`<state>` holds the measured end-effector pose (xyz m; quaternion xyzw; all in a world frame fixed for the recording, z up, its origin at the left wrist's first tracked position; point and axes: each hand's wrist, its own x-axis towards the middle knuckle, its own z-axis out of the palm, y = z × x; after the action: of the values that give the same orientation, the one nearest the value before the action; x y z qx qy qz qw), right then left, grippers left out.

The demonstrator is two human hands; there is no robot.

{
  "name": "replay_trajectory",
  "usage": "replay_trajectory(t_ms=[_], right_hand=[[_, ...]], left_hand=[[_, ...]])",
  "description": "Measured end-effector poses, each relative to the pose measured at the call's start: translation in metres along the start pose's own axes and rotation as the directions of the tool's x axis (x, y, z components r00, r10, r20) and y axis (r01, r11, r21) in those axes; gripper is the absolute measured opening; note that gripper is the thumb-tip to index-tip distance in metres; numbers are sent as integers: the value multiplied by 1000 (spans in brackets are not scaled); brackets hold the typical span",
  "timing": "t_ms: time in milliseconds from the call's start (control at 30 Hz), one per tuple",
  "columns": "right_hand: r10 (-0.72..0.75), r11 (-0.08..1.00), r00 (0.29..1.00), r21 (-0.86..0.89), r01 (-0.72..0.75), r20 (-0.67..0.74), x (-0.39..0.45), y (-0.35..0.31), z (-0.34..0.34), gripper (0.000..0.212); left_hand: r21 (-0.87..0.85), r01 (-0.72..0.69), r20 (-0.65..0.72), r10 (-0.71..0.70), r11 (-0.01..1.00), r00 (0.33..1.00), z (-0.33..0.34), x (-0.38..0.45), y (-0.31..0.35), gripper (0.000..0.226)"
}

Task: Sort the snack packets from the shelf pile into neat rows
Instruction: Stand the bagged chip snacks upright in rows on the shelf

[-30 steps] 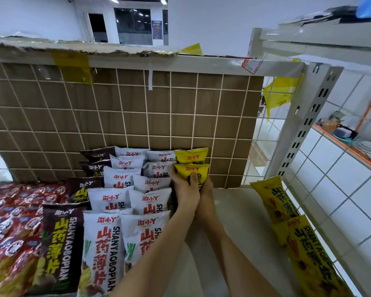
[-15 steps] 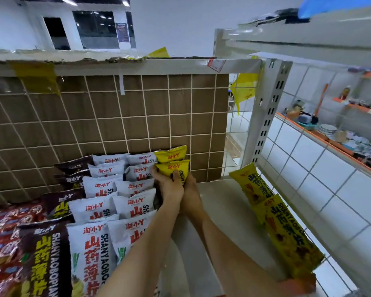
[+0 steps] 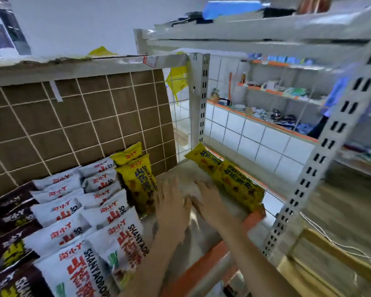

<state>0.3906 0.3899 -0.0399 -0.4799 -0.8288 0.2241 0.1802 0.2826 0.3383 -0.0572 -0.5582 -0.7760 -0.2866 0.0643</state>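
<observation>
Head view: left hand [image 3: 172, 207] and right hand [image 3: 212, 202] spread, empty, over bare shelf [image 3: 204, 239]. Probably heading for the loose yellow packets [image 3: 227, 176], lying unsorted along the wire side.

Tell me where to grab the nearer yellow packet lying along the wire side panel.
Probably its long free edge facing the bare shelf: the nearer yellow packet lies flat against the wire side panel, so come from the left with the right hand, which hangs open beside it.

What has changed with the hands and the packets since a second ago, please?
Both hands let go of the front yellow packet in the row and moved right: the left hand and right hand now hover open over the bare shelf, towards the loose yellow packets. The white rows stayed put.
</observation>
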Motion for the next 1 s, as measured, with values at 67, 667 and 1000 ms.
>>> replay_trajectory(t_ms=[67, 667, 1000], right_hand=[[47, 998, 998, -37, -49, -47, -13, 10, -14, 53], [315, 939, 947, -129, -320, -57, -1, 68, -90, 37], [353, 909, 936, -232, -346, -13, 11, 83, -85, 65]], left_hand=[[109, -107, 77, 99, 988, 992, 4, 12, 7, 64], [-420, 618, 655, -250, 664, 714, 42, 123, 59, 56], [-559, 764, 717, -275, 322, 640, 71, 142, 69, 40]])
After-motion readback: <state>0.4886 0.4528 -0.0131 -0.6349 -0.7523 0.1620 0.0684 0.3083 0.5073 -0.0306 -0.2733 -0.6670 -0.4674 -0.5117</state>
